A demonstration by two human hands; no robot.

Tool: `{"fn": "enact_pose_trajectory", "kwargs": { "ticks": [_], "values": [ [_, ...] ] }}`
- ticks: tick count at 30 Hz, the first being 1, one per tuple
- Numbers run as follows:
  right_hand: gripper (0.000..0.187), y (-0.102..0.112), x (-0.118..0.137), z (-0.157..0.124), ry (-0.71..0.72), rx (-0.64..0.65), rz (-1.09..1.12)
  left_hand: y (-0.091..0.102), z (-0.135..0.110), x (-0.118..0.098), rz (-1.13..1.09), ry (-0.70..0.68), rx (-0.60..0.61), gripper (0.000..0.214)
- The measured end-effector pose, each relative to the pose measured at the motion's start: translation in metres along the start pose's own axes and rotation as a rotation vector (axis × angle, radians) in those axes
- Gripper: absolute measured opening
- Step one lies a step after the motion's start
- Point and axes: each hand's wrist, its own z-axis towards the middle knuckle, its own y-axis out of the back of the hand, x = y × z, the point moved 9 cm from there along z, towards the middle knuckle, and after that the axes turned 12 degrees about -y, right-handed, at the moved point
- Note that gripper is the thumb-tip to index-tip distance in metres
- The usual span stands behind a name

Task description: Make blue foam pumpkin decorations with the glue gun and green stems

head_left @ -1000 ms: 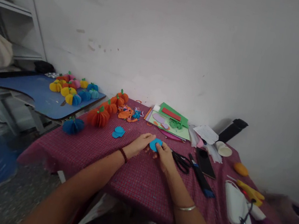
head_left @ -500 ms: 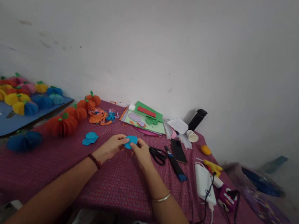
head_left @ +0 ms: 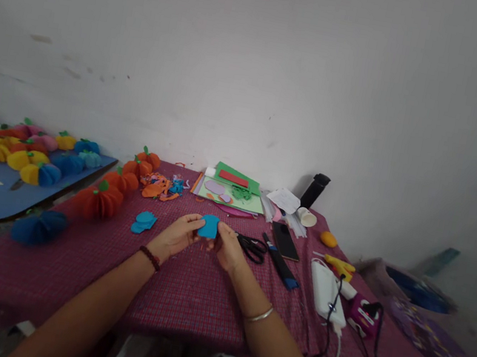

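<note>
Between my hands, above the checked tablecloth, is a blue paper piece point(head_left: 209, 227) with a rounded top edge. My left hand point(head_left: 182, 234) pinches its left side, thumb in front. On its right side my right hand point(head_left: 227, 247) grips it between thumb and fingers. More blue paper cutouts point(head_left: 144, 221) lie on the cloth left of my left hand. A pair of black scissors point(head_left: 252, 248) rests just right of my right hand, its blades partly hidden by that hand.
Orange paper pumpkins point(head_left: 98, 201) line the table's left side, near paper scraps point(head_left: 158, 185). Coloured paper sheets point(head_left: 236, 193) lie at the back. To the right are a phone point(head_left: 285, 241), a black bottle point(head_left: 314, 191), a paper cup point(head_left: 306, 217) and a white power bank point(head_left: 327, 292) with cables.
The blue paper has turned slightly and now shows a flatter, squarer face. My right thumb has shifted from its front to its right edge.
</note>
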Motion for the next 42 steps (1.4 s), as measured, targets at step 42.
{"fn": "enact_pose_trajectory", "kwargs": {
  "ticks": [42],
  "values": [
    [0.051, -0.026, 0.047, -0.035, 0.062, 0.264, -0.184, -0.027, -0.016, -0.005, -0.086, 0.069, 0.217, 0.028]
  ]
}}
